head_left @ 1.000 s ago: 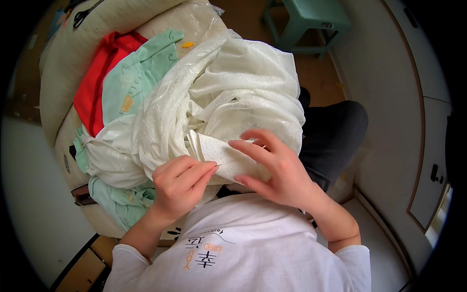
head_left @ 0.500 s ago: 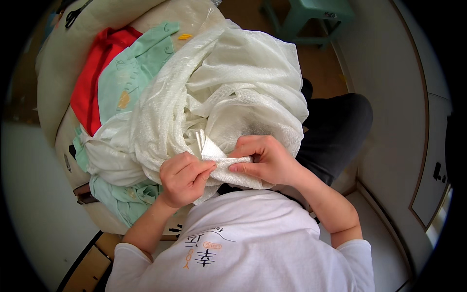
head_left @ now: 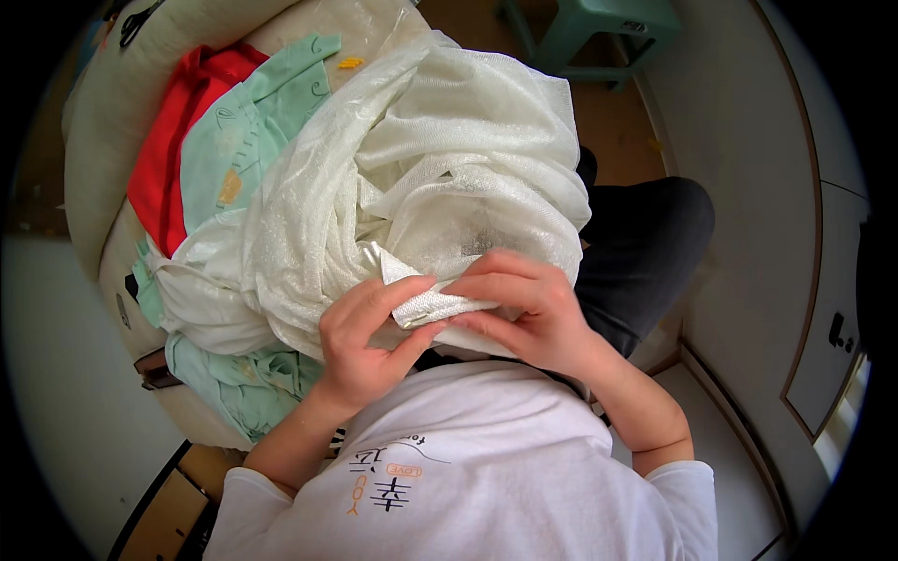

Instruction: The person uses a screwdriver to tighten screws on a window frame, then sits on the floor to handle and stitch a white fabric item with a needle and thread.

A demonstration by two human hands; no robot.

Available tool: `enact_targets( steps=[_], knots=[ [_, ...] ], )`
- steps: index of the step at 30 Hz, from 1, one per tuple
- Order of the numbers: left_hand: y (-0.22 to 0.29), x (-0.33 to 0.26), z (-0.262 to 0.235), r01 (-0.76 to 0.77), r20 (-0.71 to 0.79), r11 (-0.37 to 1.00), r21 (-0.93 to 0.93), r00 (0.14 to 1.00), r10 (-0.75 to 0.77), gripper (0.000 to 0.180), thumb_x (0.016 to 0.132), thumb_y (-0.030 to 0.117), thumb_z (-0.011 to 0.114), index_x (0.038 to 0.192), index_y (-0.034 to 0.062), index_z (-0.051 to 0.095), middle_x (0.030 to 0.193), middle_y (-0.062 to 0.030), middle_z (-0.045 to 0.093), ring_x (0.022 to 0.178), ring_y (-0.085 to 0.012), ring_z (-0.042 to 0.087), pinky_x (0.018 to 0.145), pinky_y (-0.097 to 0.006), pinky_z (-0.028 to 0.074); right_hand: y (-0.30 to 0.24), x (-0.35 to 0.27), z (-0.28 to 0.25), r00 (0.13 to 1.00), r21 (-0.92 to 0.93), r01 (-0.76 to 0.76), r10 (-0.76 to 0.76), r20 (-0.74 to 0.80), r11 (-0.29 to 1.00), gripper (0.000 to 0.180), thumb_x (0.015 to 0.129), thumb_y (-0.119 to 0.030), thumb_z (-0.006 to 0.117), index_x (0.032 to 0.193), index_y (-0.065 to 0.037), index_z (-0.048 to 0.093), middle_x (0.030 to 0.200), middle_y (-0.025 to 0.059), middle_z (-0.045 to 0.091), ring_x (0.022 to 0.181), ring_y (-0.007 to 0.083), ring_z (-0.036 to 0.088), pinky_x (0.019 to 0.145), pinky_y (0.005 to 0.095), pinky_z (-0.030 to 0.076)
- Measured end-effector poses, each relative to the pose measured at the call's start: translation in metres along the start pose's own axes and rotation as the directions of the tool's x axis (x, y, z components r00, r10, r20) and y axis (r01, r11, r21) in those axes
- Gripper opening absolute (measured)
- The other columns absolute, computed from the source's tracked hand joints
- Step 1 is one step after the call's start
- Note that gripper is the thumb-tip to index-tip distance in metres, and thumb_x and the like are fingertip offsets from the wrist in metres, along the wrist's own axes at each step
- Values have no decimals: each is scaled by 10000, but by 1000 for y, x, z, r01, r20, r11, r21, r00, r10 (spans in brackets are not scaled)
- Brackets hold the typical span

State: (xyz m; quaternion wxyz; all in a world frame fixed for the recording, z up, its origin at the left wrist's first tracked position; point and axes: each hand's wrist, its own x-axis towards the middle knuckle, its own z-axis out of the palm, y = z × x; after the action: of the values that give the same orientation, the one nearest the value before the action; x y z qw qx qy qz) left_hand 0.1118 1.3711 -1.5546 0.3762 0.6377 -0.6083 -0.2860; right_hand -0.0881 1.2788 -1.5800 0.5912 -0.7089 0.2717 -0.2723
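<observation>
A large sheer white curtain-like cloth with a slight sparkle lies bunched across my lap. Its thick folded edge is pulled up between my hands, close to my shirt. My left hand pinches the left end of that fold between thumb and fingers. On the right side, my right hand grips the same fold, thumb below and fingers above. A small shiny sliver shows on the fold's lower edge, too small to name. A narrow white strip sticks up beside the fold.
Left of the cloth lie a red fabric and pale green patterned fabric on a cream couch. Black scissors rest at the upper left. A green plastic stool stands at the far right, before a white wall panel.
My left hand has shifted slightly right and its fingers have spread along the fold. The folded edge has turned, now tilting up toward the right hand's fingers.
</observation>
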Motion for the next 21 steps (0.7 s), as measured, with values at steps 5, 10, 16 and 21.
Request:
enact_targets(
  steps=[5,10,16,21],
  knots=[
    [5,0,-2,-63,49,982,179,997,55,346,680,123,877,994,60,747,748,-49,631,614,-217,607,543,-317,470,-22,9,-16,949,-379,267,-310,-55,886,363,666,-93,836,988,-35,679,952,70,633,769,234,595,633,327,493],
    [12,0,6,-177,35,943,282,984,174,316,625,72,823,933,50,759,668,-67,528,565,-233,537,501,-342,420,-29,4,0,949,-506,298,-307,68,809,295,676,-187,811,815,-61,583,791,44,523,686,201,539,554,319,458],
    [10,-3,11,-284,59,885,369,957,283,344,623,90,780,962,39,754,683,-38,518,571,-195,541,483,-317,419,-33,0,3,964,-512,263,-247,101,818,269,711,-191,794,769,-70,560,743,37,505,648,188,524,534,318,460],
    [7,-5,14,-341,101,852,398,939,329,305,683,105,738,978,28,739,696,-11,505,574,-153,538,475,-287,425,-33,2,-1,968,-449,239,-178,175,861,246,748,-185,789,725,-63,577,721,37,531,632,199,552,526,336,475]
  ],
)
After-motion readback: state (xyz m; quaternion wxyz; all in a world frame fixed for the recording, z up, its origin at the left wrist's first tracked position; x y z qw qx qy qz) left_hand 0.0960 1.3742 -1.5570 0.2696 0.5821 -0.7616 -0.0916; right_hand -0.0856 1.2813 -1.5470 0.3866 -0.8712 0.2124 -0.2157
